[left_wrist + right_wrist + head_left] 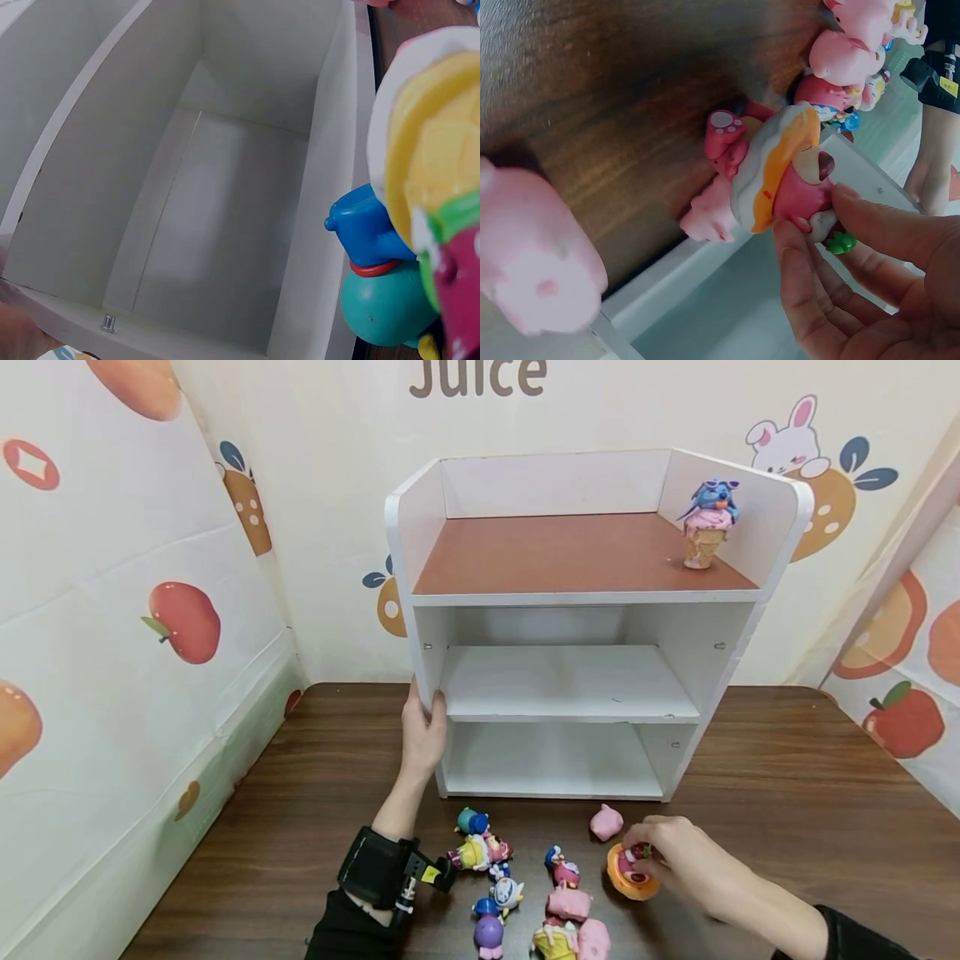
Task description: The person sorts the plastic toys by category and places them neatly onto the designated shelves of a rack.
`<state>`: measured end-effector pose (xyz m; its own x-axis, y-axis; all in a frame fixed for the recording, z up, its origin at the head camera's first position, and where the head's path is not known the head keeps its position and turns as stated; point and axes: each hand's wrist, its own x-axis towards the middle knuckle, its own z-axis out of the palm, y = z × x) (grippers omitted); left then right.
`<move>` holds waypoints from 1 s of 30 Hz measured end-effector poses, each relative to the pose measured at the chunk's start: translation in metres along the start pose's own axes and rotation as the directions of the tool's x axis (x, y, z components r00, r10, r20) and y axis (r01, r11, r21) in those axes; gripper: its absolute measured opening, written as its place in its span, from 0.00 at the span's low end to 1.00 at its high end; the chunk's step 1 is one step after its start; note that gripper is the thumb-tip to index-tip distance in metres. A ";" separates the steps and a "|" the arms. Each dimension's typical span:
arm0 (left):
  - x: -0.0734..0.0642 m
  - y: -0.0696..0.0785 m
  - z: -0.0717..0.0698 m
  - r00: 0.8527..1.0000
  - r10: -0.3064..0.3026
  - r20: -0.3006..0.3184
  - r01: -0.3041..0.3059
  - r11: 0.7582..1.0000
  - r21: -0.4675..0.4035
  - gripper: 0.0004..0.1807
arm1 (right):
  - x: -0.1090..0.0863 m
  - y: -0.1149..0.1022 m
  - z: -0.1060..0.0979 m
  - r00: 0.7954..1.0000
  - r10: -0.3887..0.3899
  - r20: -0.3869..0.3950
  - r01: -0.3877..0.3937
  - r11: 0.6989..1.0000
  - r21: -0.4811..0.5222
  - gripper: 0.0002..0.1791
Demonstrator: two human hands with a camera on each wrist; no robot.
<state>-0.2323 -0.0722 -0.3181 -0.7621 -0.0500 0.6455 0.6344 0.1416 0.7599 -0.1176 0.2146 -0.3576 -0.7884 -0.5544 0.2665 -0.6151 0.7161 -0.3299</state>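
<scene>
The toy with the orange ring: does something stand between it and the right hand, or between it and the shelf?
Nothing visible separates the right hand from the ring toy: its fingers pinch it. Before the shelf, slightly left in the head view, a small pink toy may partly obstruct.

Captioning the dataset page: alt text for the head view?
A person's right hand pinches a pink toy with an orange ring in front of a white shelf unit; the left hand grips the unit's left side. A blue-topped cone toy stands on the top shelf, at right; other small toys are on the wooden table.
</scene>
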 end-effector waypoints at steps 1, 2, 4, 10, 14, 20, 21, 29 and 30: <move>0.000 0.000 0.000 1.000 -0.001 0.000 0.001 1.000 0.000 0.23 | 0.000 -0.001 -0.002 1.000 -0.002 -0.001 0.002 1.000 -0.008 0.10; 0.000 0.000 0.000 1.000 -0.003 -0.001 0.003 1.000 0.001 0.23 | 0.000 -0.002 -0.004 1.000 -0.004 -0.002 0.004 1.000 -0.014 0.11; 0.000 0.000 0.000 1.000 -0.008 -0.002 0.008 1.000 0.000 0.23 | 0.001 -0.004 -0.009 1.000 -0.011 -0.005 0.011 1.000 -0.023 0.11; -0.001 0.001 0.001 1.000 -0.018 0.001 0.018 1.000 -0.003 0.23 | 0.004 -0.012 -0.028 0.999 -0.046 -0.013 0.046 0.999 -0.024 0.12; -0.001 0.001 0.001 1.000 -0.016 -0.001 0.016 1.000 0.002 0.23 | 0.007 -0.021 -0.043 0.995 -0.087 -0.051 0.084 0.995 -0.053 0.13; -0.001 0.002 0.001 1.000 -0.015 -0.008 0.015 1.000 0.009 0.23 | 0.014 -0.034 -0.069 0.986 -0.155 -0.068 0.146 0.982 -0.123 0.15; -0.001 0.002 0.001 1.000 -0.015 -0.008 0.015 1.000 0.009 0.23 | 0.015 -0.036 -0.074 0.985 -0.161 -0.065 0.152 0.980 -0.131 0.15; 0.000 0.001 0.000 1.000 0.003 -0.001 -0.003 1.000 -0.001 0.23 | 0.028 -0.048 -0.108 0.970 -0.224 -0.093 0.196 0.950 -0.243 0.17; 0.000 0.001 0.000 1.000 0.007 0.000 -0.007 1.000 -0.003 0.23 | 0.031 -0.050 -0.113 0.968 -0.231 -0.099 0.199 0.945 -0.259 0.17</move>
<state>-0.2317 -0.0719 -0.3177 -0.7579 -0.0495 0.6505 0.6397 0.1393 0.7559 -0.1105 0.2100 -0.2304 -0.6200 -0.6605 0.4236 -0.7364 0.6761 -0.0237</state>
